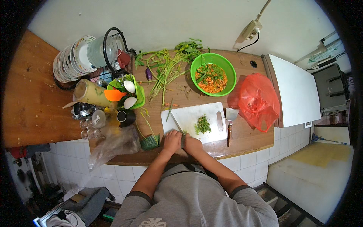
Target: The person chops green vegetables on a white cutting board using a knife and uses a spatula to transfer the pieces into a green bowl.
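On the near part of a white cutting board [212, 109], both hands are close together. My right hand [193, 145] is closed round a knife, its handle hidden in the grip; the blade [176, 120] slants toward the board's far left. My left hand [172, 141] is curled on the board's near-left edge, with some dark greens [183, 141] showing between the hands. What its fingers press on is mostly hidden. To the right of the blade lies a small heap of chopped greens [203, 125]. A dark green leafy bundle [150, 142] lies beside my left hand.
Behind the board stands a green bowl [232, 77] of chopped orange and green vegetables. A spatula [230, 128] and a red plastic bag [259, 99] lie right. Leafy stalks [163, 72] and an eggplant [148, 74] lie behind. Left are a dish rack [107, 49], utensil basket [140, 92] and black cup [126, 118].
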Demonstrator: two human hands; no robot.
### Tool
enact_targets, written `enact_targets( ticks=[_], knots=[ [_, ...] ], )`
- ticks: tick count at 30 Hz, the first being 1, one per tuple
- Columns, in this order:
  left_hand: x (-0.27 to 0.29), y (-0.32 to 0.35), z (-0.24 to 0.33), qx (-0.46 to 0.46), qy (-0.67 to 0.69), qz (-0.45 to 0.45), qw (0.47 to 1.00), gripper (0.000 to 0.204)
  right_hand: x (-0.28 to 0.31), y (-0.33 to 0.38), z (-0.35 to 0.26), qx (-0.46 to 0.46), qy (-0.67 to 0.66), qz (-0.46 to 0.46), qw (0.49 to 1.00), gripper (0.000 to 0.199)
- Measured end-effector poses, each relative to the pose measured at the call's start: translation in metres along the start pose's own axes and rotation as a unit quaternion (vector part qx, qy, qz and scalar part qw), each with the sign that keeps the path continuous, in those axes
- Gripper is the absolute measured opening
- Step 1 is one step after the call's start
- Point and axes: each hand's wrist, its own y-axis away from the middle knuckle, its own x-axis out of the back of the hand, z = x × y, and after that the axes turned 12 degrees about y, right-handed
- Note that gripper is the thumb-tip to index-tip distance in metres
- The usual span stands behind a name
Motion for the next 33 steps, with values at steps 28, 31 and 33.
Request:
enact_targets(
  ticks=[28,31,33],
  knots=[
    [0.017,0.004,0.002,0.006,0.012,-0.050,0.999,0.013,-0.003,0.018,0.004,-0.003,-0.022,-0.037,0.999,0.023],
    [0.017,0.004,-0.001,0.017,0.033,-0.035,0.999,0.010,-0.003,0.006,0.002,0.005,-0.016,-0.015,1.000,0.022],
    [0.016,0.006,-0.001,0.013,0.026,-0.033,0.999,0.008,-0.001,0.003,0.000,0.006,-0.016,-0.012,1.000,0.022]
  ],
)
